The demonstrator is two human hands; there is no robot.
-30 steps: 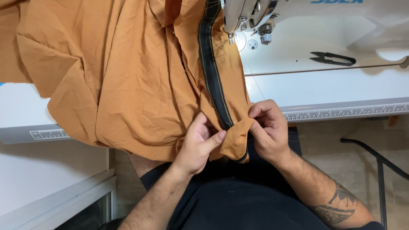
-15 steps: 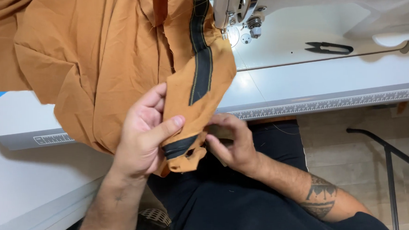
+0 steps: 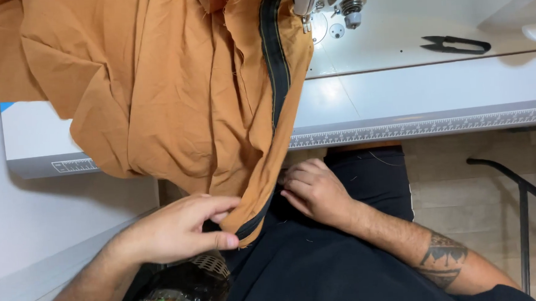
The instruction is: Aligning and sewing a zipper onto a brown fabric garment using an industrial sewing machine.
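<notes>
White sewing table (image 3: 436,93); left hand (image 3: 177,231) pinching orange garment (image 3: 173,94) hem; right hand (image 3: 316,191) loosely open beside it.

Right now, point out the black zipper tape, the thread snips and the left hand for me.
black zipper tape (image 3: 278,76), head view, midway down the strip on the orange fabric.
thread snips (image 3: 456,45), head view, on the black blades.
left hand (image 3: 175,230), head view, on the back of the hand.
</notes>
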